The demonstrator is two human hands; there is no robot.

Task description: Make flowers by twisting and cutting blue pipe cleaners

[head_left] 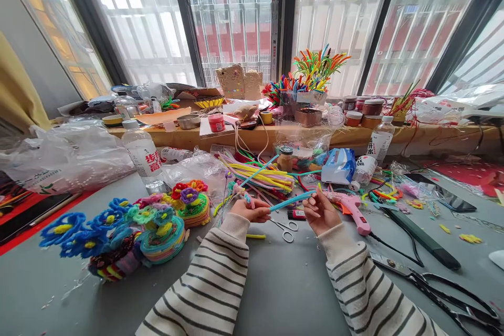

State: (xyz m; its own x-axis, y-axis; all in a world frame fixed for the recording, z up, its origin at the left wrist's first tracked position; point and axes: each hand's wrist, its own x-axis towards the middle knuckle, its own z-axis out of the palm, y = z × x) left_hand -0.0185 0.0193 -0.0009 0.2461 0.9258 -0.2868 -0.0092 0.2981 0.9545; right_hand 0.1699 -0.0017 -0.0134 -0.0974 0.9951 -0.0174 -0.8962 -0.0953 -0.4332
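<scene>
Both my hands hold a light blue pipe cleaner (290, 200) above the grey table (275, 283). My left hand (252, 210) is closed round its left end, next to a small pink and blue twisted piece (247, 198). My right hand (321, 212) pinches the stick's right part between thumb and fingers. Small scissors (286, 228) lie on the table between my hands. A pink glue gun (352, 208) lies just right of my right hand. Both sleeves are cream with dark stripes.
Finished pipe-cleaner flowers and coiled baskets (129, 231) sit at the left. A loose pile of coloured pipe cleaners (263, 176), a water bottle (144, 155) and a tissue pack (338, 165) lie behind. Large black scissors (433, 283) and a black tool (421, 239) are at the right.
</scene>
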